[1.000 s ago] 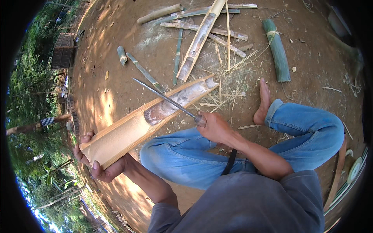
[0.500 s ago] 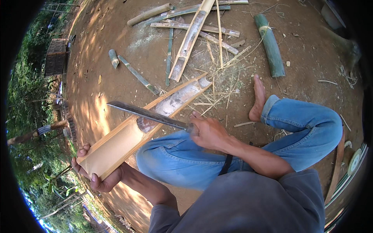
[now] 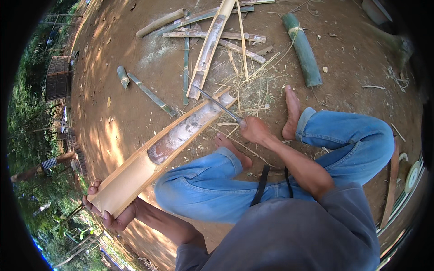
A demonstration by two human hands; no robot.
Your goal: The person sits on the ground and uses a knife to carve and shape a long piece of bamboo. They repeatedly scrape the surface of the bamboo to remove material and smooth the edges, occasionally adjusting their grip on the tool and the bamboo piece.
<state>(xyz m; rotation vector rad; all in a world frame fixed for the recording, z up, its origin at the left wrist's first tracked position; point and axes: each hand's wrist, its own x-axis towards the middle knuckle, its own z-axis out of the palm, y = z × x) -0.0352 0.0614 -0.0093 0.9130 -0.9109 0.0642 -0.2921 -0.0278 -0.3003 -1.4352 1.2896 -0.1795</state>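
Note:
A split bamboo half [image 3: 129, 174] slants across my left side, hollow face up. Its near section is smooth and pale; beyond a node, the far section is whitish and stained. My left hand [image 3: 110, 212] grips the near end, thumb inside the rim and fingers round the edge. In my right hand [image 3: 256, 130] is the handle of a machete [image 3: 219, 104], seen nearly edge-on. Its blade points up and left over the far end of the bamboo half; whether it touches there I cannot tell.
Another long split bamboo half [image 3: 209, 52] lies ahead on the dirt among strips and shavings. A green bamboo section [image 3: 304, 52] rests at the right, beyond my bare foot [image 3: 292, 113]. Far left lie a short bamboo piece [image 3: 122, 77] and a narrow strip [image 3: 151, 95].
My right hand has moved forward and right, carrying the machete from the middle of the bamboo half to its far end. The blade has turned edge-on. My left hand keeps its grip.

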